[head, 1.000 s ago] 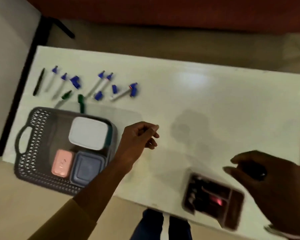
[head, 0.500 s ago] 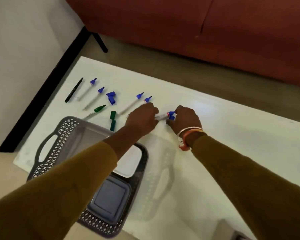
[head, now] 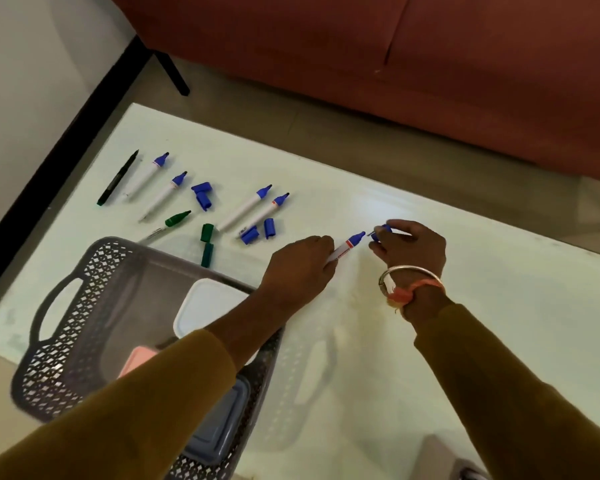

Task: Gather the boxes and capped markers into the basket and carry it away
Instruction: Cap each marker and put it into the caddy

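Gripping an uncapped blue marker (head: 347, 244) in our left hand (head: 297, 270), its cap (head: 381, 232) pinched in our right hand (head: 411, 249), just right of the basket (head: 66, 344). Three boxes inside. White table (head: 465, 306); beyond the basket, five markers, six loose caps, red sofa (head: 361, 46).
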